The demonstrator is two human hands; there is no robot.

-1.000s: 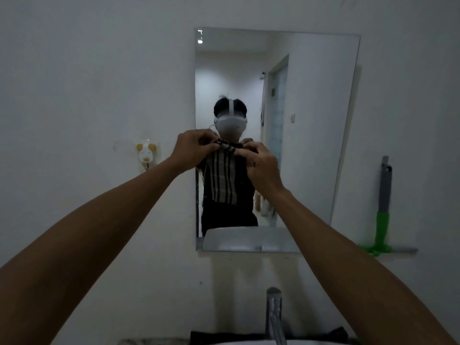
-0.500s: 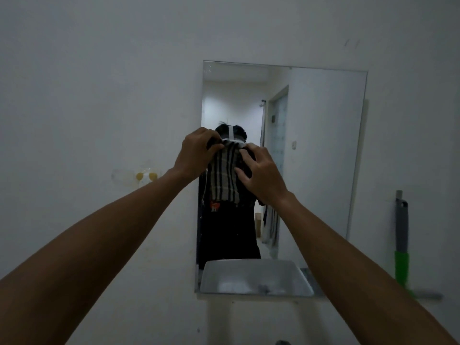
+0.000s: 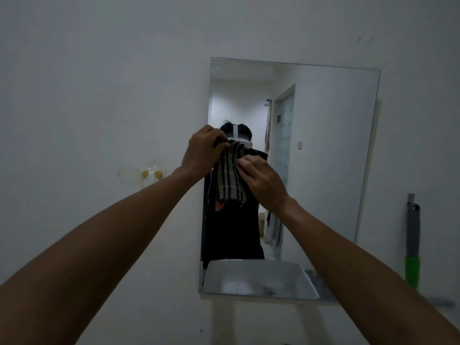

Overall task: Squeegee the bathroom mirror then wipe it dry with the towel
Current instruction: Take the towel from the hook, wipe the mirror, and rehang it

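Both hands up at the mirror (image 3: 331, 150): left hand (image 3: 202, 151) pinches the striped towel's (image 3: 230, 180) top corner, right hand (image 3: 263, 180) grips its right side (cloth hangs against the glass). Squeegee (image 3: 413, 241) stands far right against the wall.

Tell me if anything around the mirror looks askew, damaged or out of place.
Nothing stands out. The mirror is whole, with no crack visible. The striped towel hangs in front of it, held by the left hand and right hand. The squeegee stands upright against the wall at right.
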